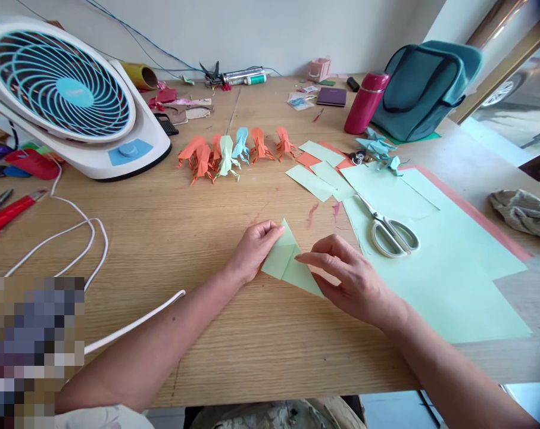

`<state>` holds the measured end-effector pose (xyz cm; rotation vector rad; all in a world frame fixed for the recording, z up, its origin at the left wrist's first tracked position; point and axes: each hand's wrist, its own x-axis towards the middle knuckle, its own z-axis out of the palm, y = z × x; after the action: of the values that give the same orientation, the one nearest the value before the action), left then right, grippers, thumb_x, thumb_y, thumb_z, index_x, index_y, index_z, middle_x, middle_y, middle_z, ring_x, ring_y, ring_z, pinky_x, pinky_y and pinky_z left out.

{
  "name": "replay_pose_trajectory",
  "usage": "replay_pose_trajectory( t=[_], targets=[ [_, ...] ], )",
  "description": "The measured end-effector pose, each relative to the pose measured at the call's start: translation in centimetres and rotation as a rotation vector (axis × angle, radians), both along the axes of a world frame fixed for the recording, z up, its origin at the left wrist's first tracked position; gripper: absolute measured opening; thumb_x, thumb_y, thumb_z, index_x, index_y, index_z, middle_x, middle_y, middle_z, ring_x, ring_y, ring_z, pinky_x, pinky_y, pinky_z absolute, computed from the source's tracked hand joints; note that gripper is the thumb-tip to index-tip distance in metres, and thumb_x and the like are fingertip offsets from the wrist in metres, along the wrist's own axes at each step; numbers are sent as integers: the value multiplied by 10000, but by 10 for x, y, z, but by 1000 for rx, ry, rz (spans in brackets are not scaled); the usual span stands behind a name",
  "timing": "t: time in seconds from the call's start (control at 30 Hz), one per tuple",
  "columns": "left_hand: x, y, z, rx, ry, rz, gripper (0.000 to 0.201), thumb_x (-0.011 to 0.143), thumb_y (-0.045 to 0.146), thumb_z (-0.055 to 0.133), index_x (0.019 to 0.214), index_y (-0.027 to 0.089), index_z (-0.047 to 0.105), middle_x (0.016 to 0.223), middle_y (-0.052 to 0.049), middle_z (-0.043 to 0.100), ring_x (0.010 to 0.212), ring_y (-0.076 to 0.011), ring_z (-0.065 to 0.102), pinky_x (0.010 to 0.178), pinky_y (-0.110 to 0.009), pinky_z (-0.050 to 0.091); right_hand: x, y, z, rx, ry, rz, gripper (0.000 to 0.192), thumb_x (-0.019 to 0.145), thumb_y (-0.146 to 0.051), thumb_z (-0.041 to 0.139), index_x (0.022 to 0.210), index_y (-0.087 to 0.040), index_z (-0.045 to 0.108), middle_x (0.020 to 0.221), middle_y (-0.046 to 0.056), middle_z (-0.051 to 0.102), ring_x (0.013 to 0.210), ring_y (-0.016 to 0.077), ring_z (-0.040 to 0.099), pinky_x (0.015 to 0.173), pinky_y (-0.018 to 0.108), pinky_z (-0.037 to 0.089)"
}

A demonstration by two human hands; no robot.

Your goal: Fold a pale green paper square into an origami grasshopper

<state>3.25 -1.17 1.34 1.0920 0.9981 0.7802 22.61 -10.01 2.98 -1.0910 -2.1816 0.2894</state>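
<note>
A pale green paper triangle point(289, 257) lies folded on the wooden table point(162, 238) in front of me. My left hand point(253, 248) pinches its upper left edge near the top corner. My right hand point(350, 280) rests on its right side, with the fingers pressing the fold flat. A row of finished folded paper figures point(234, 152) in orange, green and blue stands further back on the table.
White-handled scissors point(388, 229) lie on large green paper sheets point(430, 262) to the right. Smaller cut squares point(318, 173) lie behind. A white fan point(73, 95) stands at the back left, with its white cord point(86, 238) looping forward. A red bottle point(365, 101) and teal bag point(425, 83) stand at the back right.
</note>
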Motion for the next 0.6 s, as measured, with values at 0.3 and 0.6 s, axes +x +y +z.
replay_pose_trajectory(
  t=[0.3,0.6],
  targets=[
    [2,-4,1,-65,-111,-207,461,804,608,676,860,154,622,761,-5,592,629,-93,531,550,-186,446,-4,-2,-4,174,117,-117,267,890,-33,580,1064,-218,664,959,67,569,827,164,591,673,304,510],
    [-2,-9,8,-76,-233,-423,608,767,572,770,1238,251,557,1201,-99,617,1021,-231,652,697,-293,590,4,0,-7,316,29,-444,276,859,-84,616,1041,-287,654,991,74,611,828,225,598,707,400,506]
  ],
)
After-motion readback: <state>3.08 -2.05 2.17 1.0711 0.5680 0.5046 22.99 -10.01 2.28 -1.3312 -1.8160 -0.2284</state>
